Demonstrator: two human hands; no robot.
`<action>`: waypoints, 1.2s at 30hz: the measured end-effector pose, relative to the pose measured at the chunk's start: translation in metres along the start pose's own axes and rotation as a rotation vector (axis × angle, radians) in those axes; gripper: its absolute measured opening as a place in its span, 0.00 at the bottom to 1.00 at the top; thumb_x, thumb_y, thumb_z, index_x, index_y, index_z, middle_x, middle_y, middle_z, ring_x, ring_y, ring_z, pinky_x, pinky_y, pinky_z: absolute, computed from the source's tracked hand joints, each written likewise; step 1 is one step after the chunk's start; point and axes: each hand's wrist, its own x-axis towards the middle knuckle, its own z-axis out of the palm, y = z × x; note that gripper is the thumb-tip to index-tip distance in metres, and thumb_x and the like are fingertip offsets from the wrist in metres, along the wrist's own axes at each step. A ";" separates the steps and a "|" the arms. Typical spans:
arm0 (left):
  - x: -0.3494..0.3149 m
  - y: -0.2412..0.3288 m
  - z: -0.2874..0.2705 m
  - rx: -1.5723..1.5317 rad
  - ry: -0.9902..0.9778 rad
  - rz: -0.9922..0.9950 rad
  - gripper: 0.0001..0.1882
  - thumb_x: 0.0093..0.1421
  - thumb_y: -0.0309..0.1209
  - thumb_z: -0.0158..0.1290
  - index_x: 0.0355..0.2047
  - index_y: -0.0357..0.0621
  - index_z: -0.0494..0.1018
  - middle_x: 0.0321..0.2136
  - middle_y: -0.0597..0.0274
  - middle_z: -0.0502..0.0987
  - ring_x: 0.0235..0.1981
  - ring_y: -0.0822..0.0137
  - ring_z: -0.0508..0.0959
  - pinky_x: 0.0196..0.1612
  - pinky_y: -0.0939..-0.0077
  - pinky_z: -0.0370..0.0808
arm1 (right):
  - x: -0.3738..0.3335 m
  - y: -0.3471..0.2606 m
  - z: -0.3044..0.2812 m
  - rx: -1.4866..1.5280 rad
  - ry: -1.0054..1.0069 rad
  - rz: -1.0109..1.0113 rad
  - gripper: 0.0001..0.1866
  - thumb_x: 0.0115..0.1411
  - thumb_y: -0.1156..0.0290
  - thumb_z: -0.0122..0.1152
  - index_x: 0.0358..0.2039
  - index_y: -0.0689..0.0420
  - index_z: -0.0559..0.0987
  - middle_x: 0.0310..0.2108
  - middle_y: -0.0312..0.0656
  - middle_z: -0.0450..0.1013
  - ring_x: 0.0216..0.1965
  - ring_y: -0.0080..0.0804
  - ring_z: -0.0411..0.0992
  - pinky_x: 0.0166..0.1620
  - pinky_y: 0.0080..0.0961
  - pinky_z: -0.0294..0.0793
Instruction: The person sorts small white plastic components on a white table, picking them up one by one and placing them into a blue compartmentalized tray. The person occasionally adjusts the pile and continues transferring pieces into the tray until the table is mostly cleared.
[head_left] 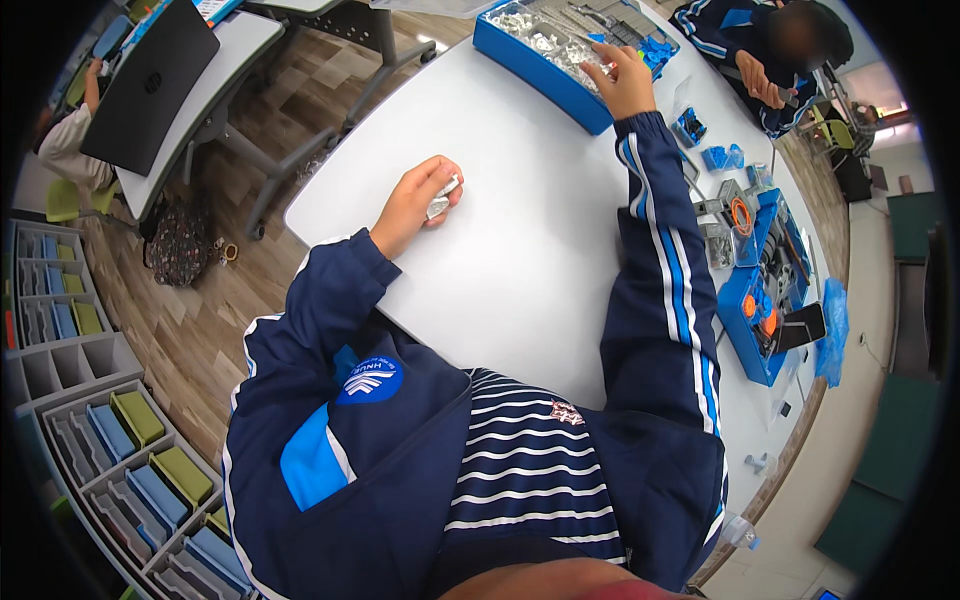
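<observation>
My left hand (418, 203) rests over the white table (500, 260), its fingers curled around small white plastic pieces (445, 192) that show partly between them. At the far side of the table stands a blue parts box (540, 75) with compartments full of white and grey building pieces. Over its right part reaches my right hand (622, 82), thumb and index finger held apart above the white pieces (560, 45). Nothing shows between those fingertips. Blue pieces (655, 52) lie in the corner compartment beside that hand.
Along the right lies another blue box (750, 320) with grey and orange parts. Small bins of blue pieces (722, 157) and a clear plastic bottle (740, 532) are nearby. Across the table a person's hand (760, 80) holds a grey part. A black laptop (150, 85) stands far left.
</observation>
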 end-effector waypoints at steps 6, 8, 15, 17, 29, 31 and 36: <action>0.002 0.001 -0.007 -0.149 -0.035 -0.040 0.18 0.75 0.45 0.39 0.37 0.46 0.70 0.25 0.69 0.70 0.22 0.81 0.65 0.20 0.88 0.60 | 0.009 0.029 -0.004 0.158 -0.036 0.292 0.23 0.54 0.57 0.76 0.47 0.55 0.84 0.37 0.43 0.78 0.32 0.30 0.77 0.39 0.27 0.78; 0.005 0.001 -0.012 -0.279 -0.056 -0.080 0.20 0.75 0.47 0.38 0.37 0.45 0.70 0.26 0.68 0.70 0.23 0.80 0.66 0.20 0.88 0.61 | 0.013 0.033 -0.008 0.320 -0.131 0.387 0.21 0.56 0.58 0.75 0.47 0.56 0.84 0.37 0.44 0.80 0.32 0.28 0.78 0.39 0.25 0.79; 0.011 -0.004 -0.027 -0.507 -0.108 -0.163 0.23 0.75 0.50 0.37 0.39 0.43 0.69 0.29 0.67 0.70 0.25 0.78 0.68 0.19 0.88 0.62 | 0.066 0.034 0.052 0.507 -0.279 0.343 0.18 0.58 0.62 0.70 0.47 0.56 0.85 0.35 0.44 0.83 0.35 0.29 0.81 0.40 0.25 0.81; 0.009 -0.004 -0.028 -0.517 -0.098 -0.163 0.23 0.75 0.50 0.37 0.38 0.43 0.69 0.29 0.66 0.70 0.25 0.78 0.68 0.19 0.88 0.62 | 0.073 0.034 0.062 0.359 -0.250 0.313 0.17 0.59 0.63 0.69 0.47 0.56 0.85 0.37 0.44 0.83 0.37 0.31 0.81 0.42 0.26 0.81; 0.063 0.033 -0.017 -0.187 -0.032 -0.081 0.16 0.74 0.41 0.44 0.35 0.44 0.72 0.20 0.74 0.67 0.13 0.84 0.57 0.16 0.86 0.52 | -0.043 0.035 0.014 -0.228 -0.234 0.180 0.30 0.70 0.48 0.51 0.66 0.52 0.69 0.67 0.45 0.65 0.70 0.42 0.59 0.68 0.54 0.55; 0.111 0.055 -0.008 0.050 0.005 0.179 0.17 0.74 0.42 0.46 0.34 0.44 0.74 0.19 0.75 0.65 0.14 0.82 0.57 0.18 0.84 0.51 | -0.051 0.035 0.013 -0.151 -0.176 0.140 0.31 0.70 0.48 0.50 0.68 0.52 0.67 0.69 0.45 0.63 0.72 0.42 0.56 0.69 0.54 0.52; 0.258 0.085 0.026 0.500 0.257 0.689 0.16 0.73 0.39 0.47 0.37 0.41 0.78 0.18 0.72 0.70 0.19 0.79 0.69 0.23 0.80 0.63 | -0.057 0.012 0.020 -0.132 -0.072 0.064 0.32 0.67 0.51 0.58 0.66 0.53 0.68 0.69 0.44 0.63 0.70 0.44 0.59 0.69 0.54 0.54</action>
